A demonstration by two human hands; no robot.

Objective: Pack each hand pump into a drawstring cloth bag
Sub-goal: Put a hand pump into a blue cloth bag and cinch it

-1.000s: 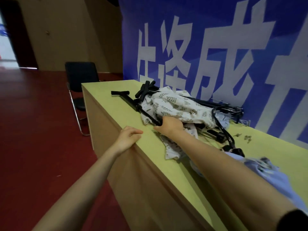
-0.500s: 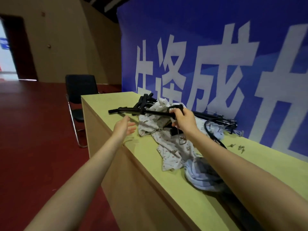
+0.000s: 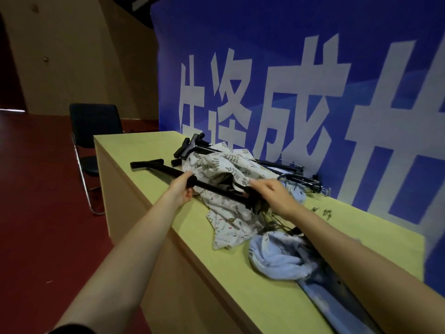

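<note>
A black hand pump with a T-handle at its far left end is held just above the yellow-green table. My left hand grips its barrel near the middle. My right hand holds its base end, where a dark hose hangs down. Under the pump lies a pile of white leaf-print cloth bags. More black pumps lie behind the pile against the banner. A light blue bag lies by my right forearm.
A blue banner with large white characters stands along the table's far edge. A black chair sits on the red floor past the table's left end. Small metal fittings lie on the table right of my right hand.
My right hand pulled a pump out of the pile and lifted it. My left hand left the table edge and closed on the pump's barrel. The pump now sits lower and nearer to me.
</note>
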